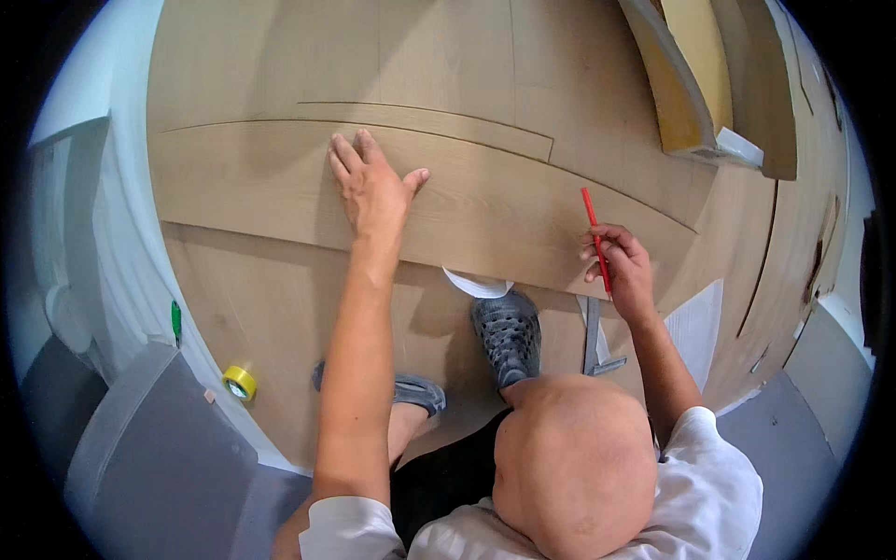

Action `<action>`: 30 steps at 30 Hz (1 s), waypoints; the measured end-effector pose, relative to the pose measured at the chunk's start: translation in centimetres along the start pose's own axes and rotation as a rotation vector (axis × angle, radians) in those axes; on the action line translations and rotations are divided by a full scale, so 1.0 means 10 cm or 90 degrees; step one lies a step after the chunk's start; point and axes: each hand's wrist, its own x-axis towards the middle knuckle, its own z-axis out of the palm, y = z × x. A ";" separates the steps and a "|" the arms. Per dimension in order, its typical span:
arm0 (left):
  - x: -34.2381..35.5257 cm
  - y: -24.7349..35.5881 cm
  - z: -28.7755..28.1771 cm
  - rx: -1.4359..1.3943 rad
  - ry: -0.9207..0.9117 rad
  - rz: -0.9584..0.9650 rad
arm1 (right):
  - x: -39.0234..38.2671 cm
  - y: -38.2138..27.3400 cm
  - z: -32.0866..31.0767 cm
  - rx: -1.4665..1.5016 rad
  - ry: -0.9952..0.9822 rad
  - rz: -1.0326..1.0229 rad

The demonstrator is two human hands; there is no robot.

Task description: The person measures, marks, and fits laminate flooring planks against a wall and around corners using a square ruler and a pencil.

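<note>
My left hand point(369, 191) lies on a long, light wood plank point(485, 205), palm down, fingers stretched out and thumb apart, close to the plank's far edge. A red pencil point(590, 207) is held between the fingers of my right hand point(623, 271); one end points up and away, over the right part of the plank. Along the plank's far edge runs a narrow wood strip point(439, 121). Near my right wrist, a metal square point(592, 331) lies on the wood floor point(280, 308).
My shod foot point(509, 341) stands by the plank's near edge, beside a scrap of white paper point(471, 283). A yellow tape roll point(240, 383) and a green-handled tool point(175, 322) lie left. A white sheet point(695, 327) is at right; an open carton point(667, 79) stands far right.
</note>
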 end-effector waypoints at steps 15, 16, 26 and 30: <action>0.00 0.16 0.00 0.015 -0.006 -0.043 | 0.93 -0.36 0.30 -0.207 0.032 -0.146; 0.00 0.15 0.00 0.013 -0.004 -0.043 | 0.94 -0.35 0.30 -0.203 0.037 -0.142; -0.01 0.08 0.00 -0.009 0.015 -0.054 | 0.90 -0.64 0.49 -0.593 -0.024 -0.296; -0.01 0.07 0.00 -0.029 -0.007 -0.065 | 1.04 -0.76 0.75 -0.836 -0.067 -0.287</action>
